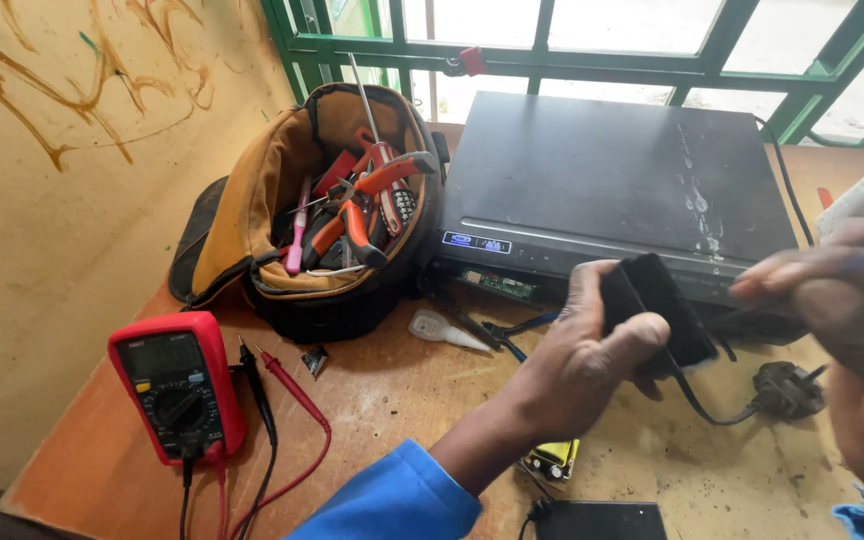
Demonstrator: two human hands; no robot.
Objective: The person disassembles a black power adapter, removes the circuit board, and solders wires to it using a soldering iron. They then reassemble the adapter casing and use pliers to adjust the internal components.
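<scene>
My left hand point(577, 365) grips a black power adapter block point(664, 305) above the wooden table, thumb across its front. A black cord runs from the block down to a black plug point(787, 390) lying on the table. My right hand point(837, 300) is close to the camera and blurred at the right edge, its fingers pinched together near the adapter's right side. Whether it holds a thin tool I cannot tell. Just behind both hands lies a flat black electronic box point(592, 180).
An open tool bag point(322, 215) with orange-handled pliers and screwdrivers stands at the back left. A red multimeter point(177, 385) with red and black probes lies front left. A small yellow part point(552, 460) and another black block point(600, 520) lie near the front edge. Green window bars point(552, 50) stand behind.
</scene>
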